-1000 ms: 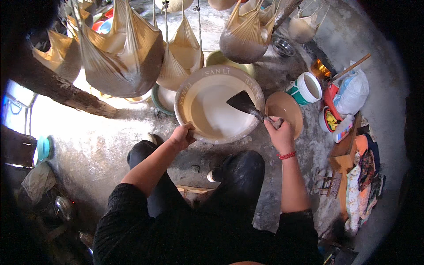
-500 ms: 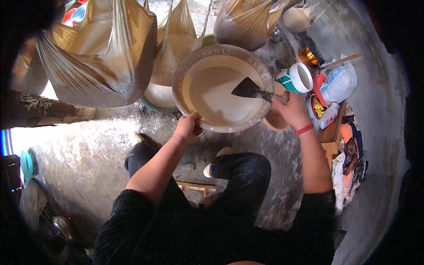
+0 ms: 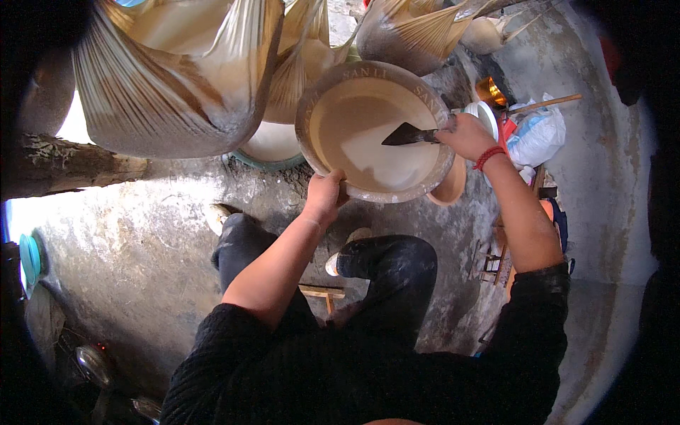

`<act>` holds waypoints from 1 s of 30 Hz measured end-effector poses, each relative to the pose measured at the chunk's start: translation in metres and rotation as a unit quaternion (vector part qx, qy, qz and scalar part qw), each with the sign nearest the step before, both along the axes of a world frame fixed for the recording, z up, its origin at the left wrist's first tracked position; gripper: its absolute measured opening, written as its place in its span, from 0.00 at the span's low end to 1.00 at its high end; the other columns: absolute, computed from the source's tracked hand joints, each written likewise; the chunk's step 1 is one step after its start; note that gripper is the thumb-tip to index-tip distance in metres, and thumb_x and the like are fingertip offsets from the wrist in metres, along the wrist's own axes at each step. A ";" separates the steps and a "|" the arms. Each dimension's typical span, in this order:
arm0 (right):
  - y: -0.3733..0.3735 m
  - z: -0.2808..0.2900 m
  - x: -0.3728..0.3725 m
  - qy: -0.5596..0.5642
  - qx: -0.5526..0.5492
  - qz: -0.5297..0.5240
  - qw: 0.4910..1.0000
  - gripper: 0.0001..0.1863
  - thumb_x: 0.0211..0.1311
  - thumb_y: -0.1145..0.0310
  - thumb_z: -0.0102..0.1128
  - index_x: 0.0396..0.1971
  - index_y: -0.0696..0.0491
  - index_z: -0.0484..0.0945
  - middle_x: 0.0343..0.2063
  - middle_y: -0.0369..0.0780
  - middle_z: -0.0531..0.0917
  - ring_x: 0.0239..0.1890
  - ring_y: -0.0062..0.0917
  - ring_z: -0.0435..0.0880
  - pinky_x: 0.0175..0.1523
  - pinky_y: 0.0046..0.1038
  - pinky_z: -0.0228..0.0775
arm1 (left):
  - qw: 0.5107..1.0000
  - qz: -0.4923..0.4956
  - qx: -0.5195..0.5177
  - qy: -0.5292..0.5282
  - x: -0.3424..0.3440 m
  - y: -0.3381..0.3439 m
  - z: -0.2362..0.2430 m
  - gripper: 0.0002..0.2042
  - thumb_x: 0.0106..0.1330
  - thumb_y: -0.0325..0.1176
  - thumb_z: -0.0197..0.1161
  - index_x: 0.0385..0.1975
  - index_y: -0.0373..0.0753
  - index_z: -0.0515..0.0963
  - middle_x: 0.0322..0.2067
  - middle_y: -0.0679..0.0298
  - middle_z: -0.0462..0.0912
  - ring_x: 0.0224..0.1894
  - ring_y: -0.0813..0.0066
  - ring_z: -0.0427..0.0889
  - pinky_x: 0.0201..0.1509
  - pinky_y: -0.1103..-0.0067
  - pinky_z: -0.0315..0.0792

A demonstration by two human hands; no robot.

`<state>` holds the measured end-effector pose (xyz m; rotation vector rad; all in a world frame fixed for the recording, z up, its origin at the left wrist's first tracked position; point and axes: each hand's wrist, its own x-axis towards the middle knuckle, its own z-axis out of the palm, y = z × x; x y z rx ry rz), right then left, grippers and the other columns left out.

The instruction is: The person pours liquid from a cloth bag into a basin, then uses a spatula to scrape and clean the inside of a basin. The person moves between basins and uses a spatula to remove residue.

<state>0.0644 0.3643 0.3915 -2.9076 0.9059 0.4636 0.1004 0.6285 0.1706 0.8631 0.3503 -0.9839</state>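
Note:
In front of me a wide, round basin (image 3: 309, 145) is tilted toward me, with a pale whitish layer (image 3: 382, 152) over its inside. My left hand (image 3: 326, 195) grips the near-left rim, thumb on top and fingers out of sight below. A scraper (image 3: 409, 134) with a dark triangular blade is in my right hand (image 3: 467, 137), closed around its handle at the basin's right rim. The blade points left above the pale layer; whether it touches cannot be made out. Behind the basin, to its right, shows part of a reddish-brown bowl (image 3: 449, 185).
Large cloth slings (image 3: 170, 106) hang bulging at the upper left, with another sling (image 3: 411, 39) beyond the basin. Under them sits a green-rimmed tub (image 3: 269, 161). A thick log (image 3: 71, 164) runs along the left. On the right are a white bucket (image 3: 484, 113) and a plastic bag (image 3: 542, 134).
In the view, the basin and both hands have shifted right and slightly up. My right hand with the scraper now covers more of the white bucket. Both grips stay the same.

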 end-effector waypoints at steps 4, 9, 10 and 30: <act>0.011 -0.026 -0.003 -0.012 -0.039 0.002 0.999 0.25 0.56 0.55 0.71 0.42 0.63 0.83 0.40 0.56 0.86 0.47 0.49 0.86 0.53 0.40 0.77 | 1.000 -0.018 0.005 -0.002 0.000 0.002 0.000 0.11 0.64 0.31 0.58 0.45 0.36 0.76 0.31 0.63 0.81 0.26 0.72 0.82 0.30 0.74 0.79; 0.018 -0.063 -0.017 -0.062 -0.037 -0.024 0.997 0.25 0.57 0.54 0.69 0.42 0.63 0.84 0.43 0.57 0.85 0.49 0.51 0.84 0.55 0.42 0.77 | 1.000 0.027 -0.006 0.014 -0.003 -0.001 0.000 0.16 0.64 0.30 0.59 0.50 0.33 0.72 0.35 0.60 0.80 0.27 0.70 0.80 0.26 0.74 0.77; 0.018 -0.067 -0.019 -0.059 -0.028 -0.032 0.997 0.25 0.57 0.53 0.68 0.42 0.62 0.84 0.44 0.58 0.85 0.50 0.51 0.84 0.56 0.43 0.76 | 0.999 0.026 -0.013 0.019 -0.003 -0.001 0.000 0.16 0.64 0.29 0.59 0.51 0.33 0.72 0.37 0.59 0.81 0.28 0.69 0.81 0.26 0.74 0.78; 0.035 -0.112 -0.032 -0.138 0.029 -0.092 0.986 0.23 0.60 0.57 0.67 0.45 0.61 0.83 0.45 0.56 0.85 0.50 0.50 0.84 0.55 0.42 0.77 | 0.999 0.050 -0.017 0.003 -0.007 -0.015 -0.030 0.09 0.63 0.28 0.59 0.42 0.34 0.76 0.28 0.62 0.80 0.24 0.72 0.78 0.28 0.71 0.78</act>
